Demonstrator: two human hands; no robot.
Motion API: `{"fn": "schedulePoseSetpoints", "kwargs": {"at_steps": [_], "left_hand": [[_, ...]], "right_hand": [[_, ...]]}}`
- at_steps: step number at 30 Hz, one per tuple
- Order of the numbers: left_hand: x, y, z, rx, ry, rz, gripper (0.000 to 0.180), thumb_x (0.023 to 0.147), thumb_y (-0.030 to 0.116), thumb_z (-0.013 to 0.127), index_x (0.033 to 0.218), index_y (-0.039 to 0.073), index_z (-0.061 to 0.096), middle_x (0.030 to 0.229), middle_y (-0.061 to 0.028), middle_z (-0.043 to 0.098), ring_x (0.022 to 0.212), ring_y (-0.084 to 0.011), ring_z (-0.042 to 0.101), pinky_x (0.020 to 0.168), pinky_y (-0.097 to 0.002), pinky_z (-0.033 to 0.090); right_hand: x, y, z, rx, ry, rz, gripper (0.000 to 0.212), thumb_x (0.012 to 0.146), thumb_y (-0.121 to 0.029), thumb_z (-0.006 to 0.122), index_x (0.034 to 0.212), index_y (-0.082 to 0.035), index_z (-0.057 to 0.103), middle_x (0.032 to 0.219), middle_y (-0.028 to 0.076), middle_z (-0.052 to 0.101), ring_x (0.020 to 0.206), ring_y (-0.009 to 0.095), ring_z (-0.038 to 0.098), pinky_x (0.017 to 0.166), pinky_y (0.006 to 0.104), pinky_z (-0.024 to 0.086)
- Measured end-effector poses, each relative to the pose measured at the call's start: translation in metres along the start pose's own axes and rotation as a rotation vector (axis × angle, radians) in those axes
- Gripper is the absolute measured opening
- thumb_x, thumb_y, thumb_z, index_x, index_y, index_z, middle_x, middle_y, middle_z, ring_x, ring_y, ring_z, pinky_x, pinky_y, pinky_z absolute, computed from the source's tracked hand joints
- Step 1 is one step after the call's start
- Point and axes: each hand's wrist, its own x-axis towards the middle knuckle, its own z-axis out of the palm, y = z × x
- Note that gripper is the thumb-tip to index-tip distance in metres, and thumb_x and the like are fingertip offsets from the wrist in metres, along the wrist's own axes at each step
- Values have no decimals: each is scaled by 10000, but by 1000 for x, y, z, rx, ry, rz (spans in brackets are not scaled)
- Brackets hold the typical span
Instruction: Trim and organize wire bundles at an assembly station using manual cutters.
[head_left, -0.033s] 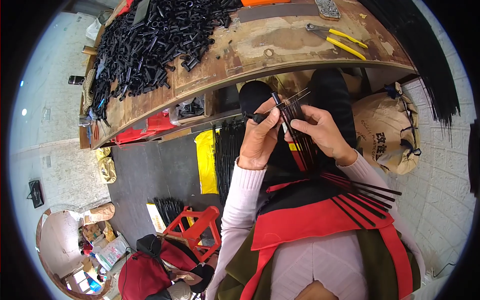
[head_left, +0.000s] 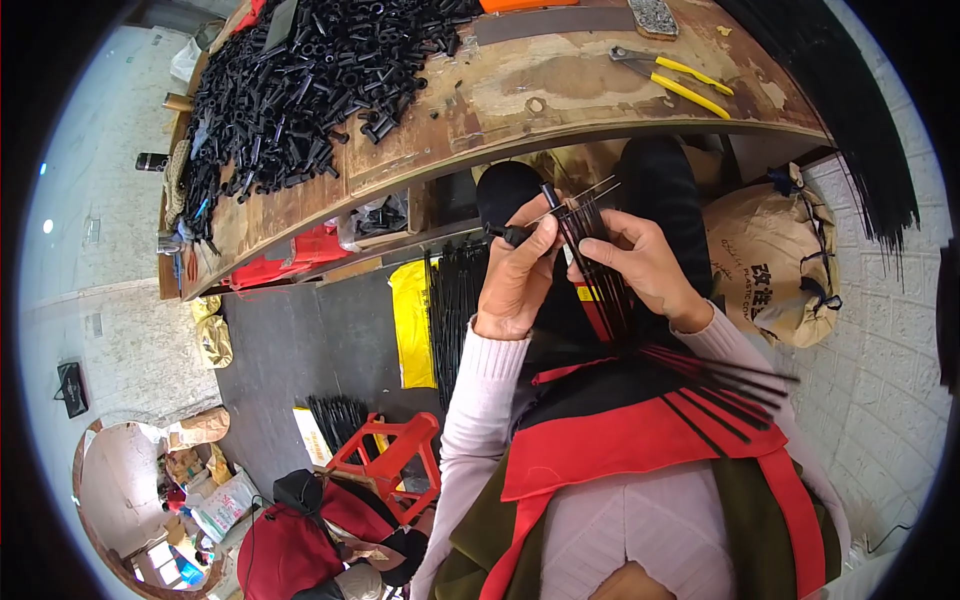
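Over my lap, my right hand [head_left: 648,266] is closed around a bundle of thin black rods [head_left: 607,292], its thumb lying along them. The rods run back over the red and black apron [head_left: 610,450], where their thicker ends fan out to the right. My left hand [head_left: 514,278] pinches a small black plastic piece [head_left: 513,236] between thumb and fingers at the bundle's far end. A short black tube [head_left: 550,196] stands out just beyond the left fingertips. A few fine bare tips cross there. How the left fingers grip underneath is hidden.
Ahead, a worn wooden table [head_left: 560,95] bears a heap of black plastic fittings [head_left: 310,90] and yellow-handled pliers [head_left: 685,82]. Bundles of black rods [head_left: 458,300] lie on the left near a red stool [head_left: 395,465]. A paper sack [head_left: 770,260] stands at right.
The rods' near ends on the apron have shifted slightly and are now blurred by motion. Both hands stay almost in the same place.
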Motion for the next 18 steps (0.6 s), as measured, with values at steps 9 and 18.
{"fn": "schedulePoseSetpoints", "kwargs": {"at_steps": [9,18], "left_hand": [[5,-8,-10,-27,-124,-104,427,941,251,661,1272,6,549,1103,-50,660,960,-118,613,829,-263,503],[3,0,-8,100,-153,-152,432,961,344,608,1254,31,552,1108,-58,652,886,-113,626,662,-241,530]], "right_hand": [[0,2,-2,-41,29,-34,221,933,-101,643,1099,41,607,903,73,673,774,131,667,729,258,549],[4,2,-10,164,-69,71,272,945,-128,633,1161,28,580,959,85,669,801,175,675,770,302,563]]}}
